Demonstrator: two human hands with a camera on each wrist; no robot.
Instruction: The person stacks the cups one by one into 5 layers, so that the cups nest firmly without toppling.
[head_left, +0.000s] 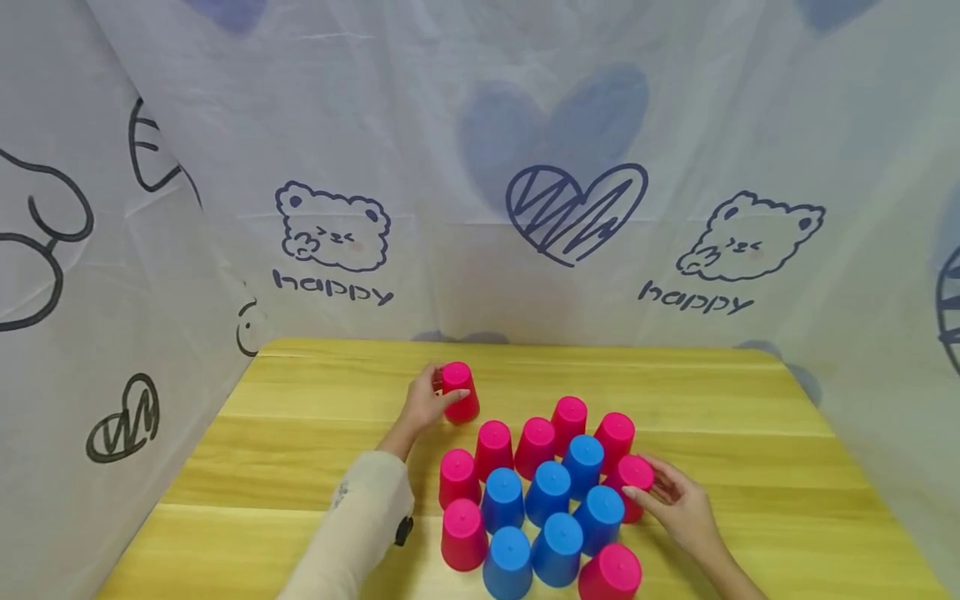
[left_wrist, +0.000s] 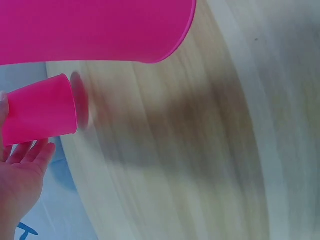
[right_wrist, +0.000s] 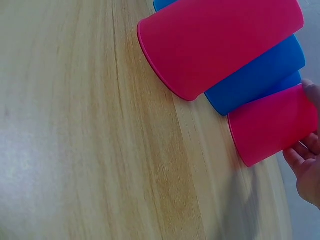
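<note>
My left hand (head_left: pixel 422 407) grips an upside-down pink cup (head_left: pixel 459 377) by its sides, behind the group's left part. In the left wrist view this cup (left_wrist: pixel 42 110) stands slightly off the table, a thin gap with a reflection under its rim. At the group's right edge, my right hand (head_left: pixel 688 507) holds another inverted pink cup (head_left: pixel 636 472), thumb in front and fingers behind. The right wrist view shows that cup (right_wrist: pixel 272 125) beside a blue cup (right_wrist: pixel 260 75); its rim looks to be on the table. Several upturned blue cups (head_left: pixel 547 492) fill the middle, with pink cups (head_left: pixel 493 448) around them.
A light wooden table (head_left: pixel 300 433) carries everything. Behind it hangs a pale cloth (head_left: pixel 450 250) with printed hearts and bears, which also covers the left and right sides. One pink cup (head_left: pixel 611 573) sits at the group's near right corner, another pink cup (head_left: pixel 463 533) at its near left.
</note>
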